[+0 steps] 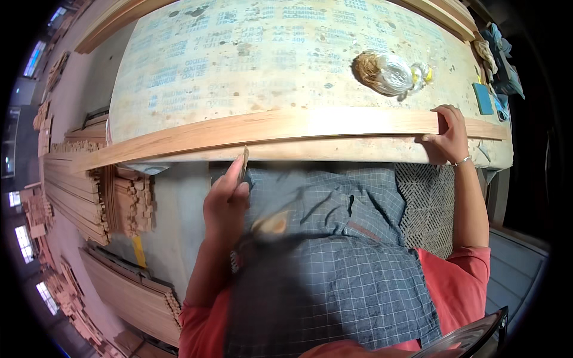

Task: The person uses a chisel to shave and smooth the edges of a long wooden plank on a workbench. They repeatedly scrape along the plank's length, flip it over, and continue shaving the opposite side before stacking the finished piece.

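A long, pale wooden board (256, 127) lies across the near side of the worktable, its left end reaching past the table edge. Near the board's right end, my right hand (452, 134) grips it, fingers over the far edge and thumb at the near one. My left hand (227, 194) is closed around a narrow, flat, brown-stained tool (244, 162) that points up toward the board's near edge. Whether the tool's tip touches the wood I cannot tell, and its lower part is hidden in my fingers.
On the paper-covered worktable (209, 77) sits a clear plastic bag (385, 73) with brown stuff inside. A blue block (483, 98) lies at the right edge. More boards (119, 24) line the far side. Stacked wood strips (74, 194) stand on the left, with further lumber (128, 292) below.
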`<state>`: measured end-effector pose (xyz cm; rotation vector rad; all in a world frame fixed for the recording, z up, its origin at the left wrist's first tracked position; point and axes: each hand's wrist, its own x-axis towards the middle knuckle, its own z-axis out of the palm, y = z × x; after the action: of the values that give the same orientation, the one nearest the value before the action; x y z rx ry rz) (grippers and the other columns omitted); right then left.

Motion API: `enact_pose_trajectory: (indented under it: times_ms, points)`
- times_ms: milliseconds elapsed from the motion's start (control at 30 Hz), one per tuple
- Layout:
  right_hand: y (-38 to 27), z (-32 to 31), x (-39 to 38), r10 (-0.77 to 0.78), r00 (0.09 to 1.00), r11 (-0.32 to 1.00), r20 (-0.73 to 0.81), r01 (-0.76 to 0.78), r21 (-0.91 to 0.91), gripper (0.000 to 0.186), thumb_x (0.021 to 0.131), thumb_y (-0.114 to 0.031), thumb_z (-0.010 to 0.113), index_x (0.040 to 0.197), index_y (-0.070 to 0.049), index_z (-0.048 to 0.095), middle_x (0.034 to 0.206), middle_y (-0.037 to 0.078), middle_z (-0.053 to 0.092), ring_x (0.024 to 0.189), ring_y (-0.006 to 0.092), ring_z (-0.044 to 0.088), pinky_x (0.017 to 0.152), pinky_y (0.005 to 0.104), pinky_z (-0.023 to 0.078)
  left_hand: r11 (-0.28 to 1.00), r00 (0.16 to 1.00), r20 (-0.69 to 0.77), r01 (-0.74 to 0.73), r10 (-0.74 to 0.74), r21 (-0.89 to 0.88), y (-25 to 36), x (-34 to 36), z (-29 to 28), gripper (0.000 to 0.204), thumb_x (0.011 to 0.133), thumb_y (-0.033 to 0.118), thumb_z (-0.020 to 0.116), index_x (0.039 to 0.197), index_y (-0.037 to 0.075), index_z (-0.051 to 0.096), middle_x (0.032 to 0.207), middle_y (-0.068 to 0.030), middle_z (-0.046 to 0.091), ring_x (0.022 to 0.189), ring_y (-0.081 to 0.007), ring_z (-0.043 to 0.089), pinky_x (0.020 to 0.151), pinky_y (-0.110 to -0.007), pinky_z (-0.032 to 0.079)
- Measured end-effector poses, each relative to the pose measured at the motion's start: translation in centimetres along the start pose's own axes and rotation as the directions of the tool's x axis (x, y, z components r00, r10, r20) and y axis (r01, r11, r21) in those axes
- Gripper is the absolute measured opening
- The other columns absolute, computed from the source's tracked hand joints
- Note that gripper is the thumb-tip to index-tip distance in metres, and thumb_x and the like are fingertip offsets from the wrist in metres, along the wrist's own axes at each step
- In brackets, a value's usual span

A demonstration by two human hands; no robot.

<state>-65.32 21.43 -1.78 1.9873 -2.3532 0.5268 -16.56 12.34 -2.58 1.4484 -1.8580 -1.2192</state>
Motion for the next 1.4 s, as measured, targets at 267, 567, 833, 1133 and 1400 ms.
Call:
enact_pose_trajectory:
  times_ms: [267, 567, 833, 1133, 1400]
  points:
    - [-8.6, 2.8, 0.7, -0.189, 0.968, 0.982, -0.168, 0.190, -0.010, 0.067, 0.051, -0.055, 0.086, 0.094, -0.007, 0.064, 0.093, 0.010, 0.059, 0.091, 0.0301, 0.056, 0.085, 0.0406, 0.041, 0.999, 0.999, -0.009, -0.046, 0.047, 0.020, -0.5, -0.2, 0.1, 0.049, 0.096, 0.002, 0.048, 0.144, 0.004, 0.049, 0.073, 0.0032, 0.049, 0.063, -0.0055, 0.048, 0.061, -0.021, 0.044]
    - [-20.3, 6.8, 4.2, -0.113, 0.993, 0.987, -0.029, 0.116, 0.108, 0.061, 0.055, -0.050, 0.086, 0.093, -0.009, 0.064, 0.095, 0.008, 0.058, 0.093, 0.0269, 0.054, 0.087, 0.0397, 0.040, 0.995, 0.996, -0.031, -0.088, 0.086, -0.052, -1.7, -1.2, -0.5, 0.050, 0.097, 0.002, 0.049, 0.147, 0.003, 0.045, 0.077, 0.0023, 0.051, 0.065, -0.0060, 0.048, 0.060, -0.021, 0.043]
    - [-13.1, 3.9, 2.6, -0.205, 0.974, 0.978, -0.100, 0.200, -0.058, 0.076, 0.064, -0.069, 0.074, 0.100, -0.003, 0.060, 0.095, 0.013, 0.059, 0.091, 0.0290, 0.056, 0.085, 0.0425, 0.043, 0.994, 0.994, -0.113, -0.001, -0.012, -0.113, -1.5, -2.2, -0.4, 0.048, 0.099, 0.005, 0.050, 0.147, 0.003, 0.045, 0.080, 0.0013, 0.051, 0.063, -0.0065, 0.049, 0.057, -0.021, 0.042]
    - [-9.1, 2.5, 3.1, -0.106, 0.985, 0.988, 0.134, 0.120, -0.101, 0.067, 0.077, -0.070, 0.063, 0.091, -0.005, 0.065, 0.089, 0.014, 0.065, 0.086, 0.0331, 0.061, 0.078, 0.0419, 0.049, 0.993, 0.988, -0.155, -0.043, 0.025, -0.111, -1.8, -1.5, 0.7, 0.048, 0.100, 0.006, 0.050, 0.147, 0.000, 0.042, 0.081, 0.0015, 0.052, 0.067, -0.0059, 0.048, 0.063, -0.021, 0.044]
    - [-9.1, 1.6, 5.1, 0.030, 0.954, 0.998, 0.298, -0.043, 0.039, 0.060, 0.077, -0.062, 0.070, 0.088, -0.003, 0.069, 0.085, 0.015, 0.066, 0.080, 0.0337, 0.064, 0.072, 0.0416, 0.050, 1.000, 0.989, -0.146, -0.009, 0.005, -0.027, -3.0, -2.4, 0.9, 0.047, 0.098, 0.002, 0.051, 0.145, -0.001, 0.045, 0.074, 0.0016, 0.048, 0.064, -0.0067, 0.046, 0.063, -0.021, 0.044]
